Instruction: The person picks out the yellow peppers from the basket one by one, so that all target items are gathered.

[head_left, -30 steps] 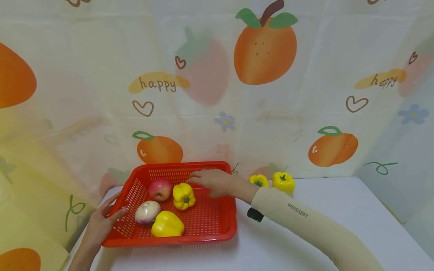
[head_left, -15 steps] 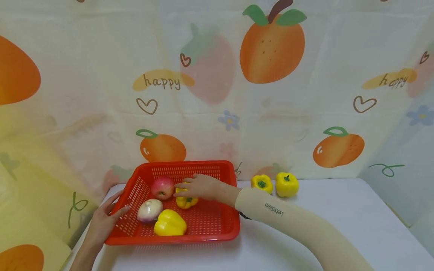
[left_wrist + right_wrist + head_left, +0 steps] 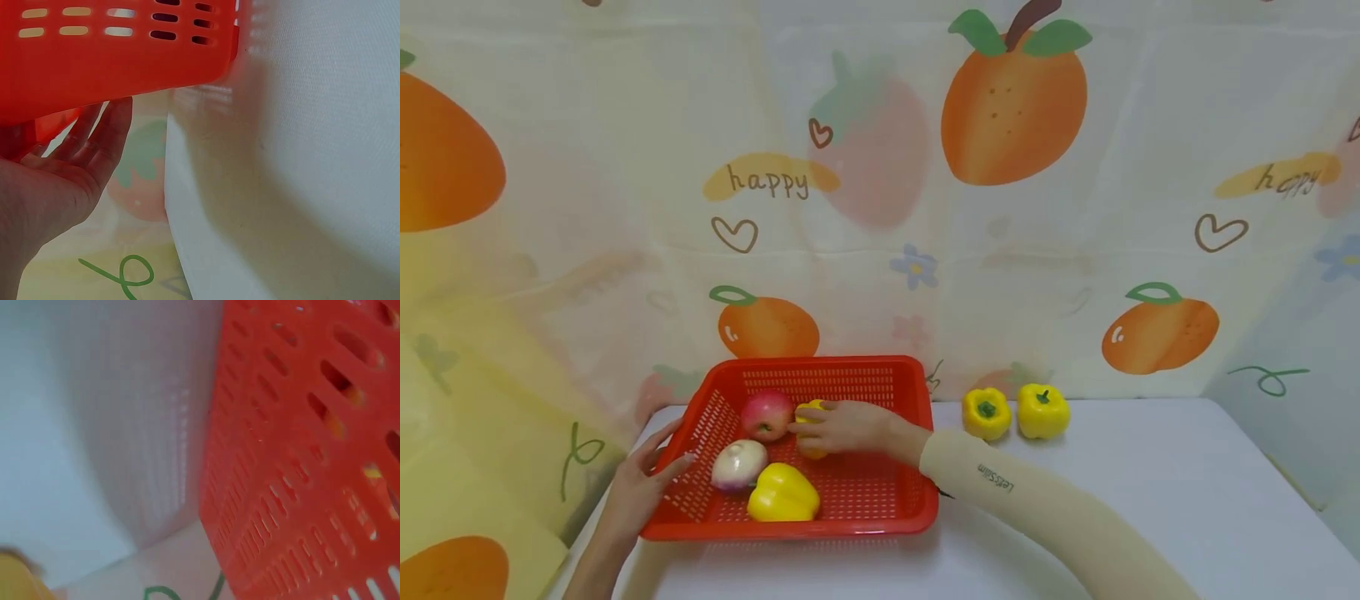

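Observation:
A red slotted plastic basket (image 3: 842, 527) stands on the table. My left hand (image 3: 638, 490) grips its left rim, thumb over the edge inside. In the left wrist view, the fingers (image 3: 112, 134) curl beneath the rim. Inside the basket my right hand (image 3: 850, 429) holds a yellow bell pepper (image 3: 809, 412) from above, its fingers spread over the pepper and hiding much of it. Beside that pepper lies a red apple (image 3: 767, 415). Nearer the front are a white and purple turnip (image 3: 739, 465) and another yellow bell pepper (image 3: 784, 493). The right wrist view shows mainly the basket's wall (image 3: 275, 456).
Two more yellow bell peppers (image 3: 987, 414) sit on the white table (image 3: 1135, 475), right of the basket near the back edge. A fruit-printed cloth (image 3: 865, 283) hangs behind the table. My right forearm crosses the basket's right rim.
My right hand has moved left and down from the basket's right part onto the yellow bell pepper, its fingers now around it. The left hand stays at the rim. The head view has shifted slightly.

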Tool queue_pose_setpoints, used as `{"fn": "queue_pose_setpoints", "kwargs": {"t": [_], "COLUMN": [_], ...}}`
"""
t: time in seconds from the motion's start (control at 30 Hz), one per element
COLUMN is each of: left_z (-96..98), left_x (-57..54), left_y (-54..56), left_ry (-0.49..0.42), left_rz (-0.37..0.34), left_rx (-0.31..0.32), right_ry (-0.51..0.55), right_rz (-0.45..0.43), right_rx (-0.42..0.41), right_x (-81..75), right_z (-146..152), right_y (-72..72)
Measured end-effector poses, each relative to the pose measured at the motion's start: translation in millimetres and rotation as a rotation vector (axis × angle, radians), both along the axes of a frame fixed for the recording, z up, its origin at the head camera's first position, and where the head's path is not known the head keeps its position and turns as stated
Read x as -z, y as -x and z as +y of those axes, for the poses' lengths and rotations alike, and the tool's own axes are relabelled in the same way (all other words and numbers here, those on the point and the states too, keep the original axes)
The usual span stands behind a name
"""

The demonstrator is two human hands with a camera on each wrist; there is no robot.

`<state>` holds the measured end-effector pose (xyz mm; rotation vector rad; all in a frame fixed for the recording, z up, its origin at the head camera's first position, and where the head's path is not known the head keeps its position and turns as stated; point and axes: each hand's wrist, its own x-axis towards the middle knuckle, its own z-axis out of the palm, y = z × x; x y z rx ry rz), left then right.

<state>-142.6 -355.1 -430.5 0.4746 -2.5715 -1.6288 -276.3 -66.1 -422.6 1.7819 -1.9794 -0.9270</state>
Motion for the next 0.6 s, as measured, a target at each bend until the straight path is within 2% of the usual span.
{"fn": "queue_pose_setpoints", "kwargs": {"t": [0.1,0.2,0.3,0.6], "left_z": [0.2,1.2,1.6,2.4], "left_x": [0.7,-0.6,-1.4,-0.3], "left_y": [-0.6,-0.6,-0.4,0.1], "left_ry": [0.015,0.037,0.040,0.052], "left_rz": [0.011,0.009,-0.001,-0.023], "left_rx": [0.005,0.005,0.003,-0.006], "right_ry": [0.068,0.203,0.321,0.483], "right_rz": [-0.123,-0.316,-0.440,-0.564], "right_rx": [0.118,0.228,0.275,0.280], "right_x": [-3.3,-8.4,-12.6,-25.9], "right_z": [6.4,15.0,23.2,39.7], "right_y": [3.5,6.5,7.1,-1.6]}}
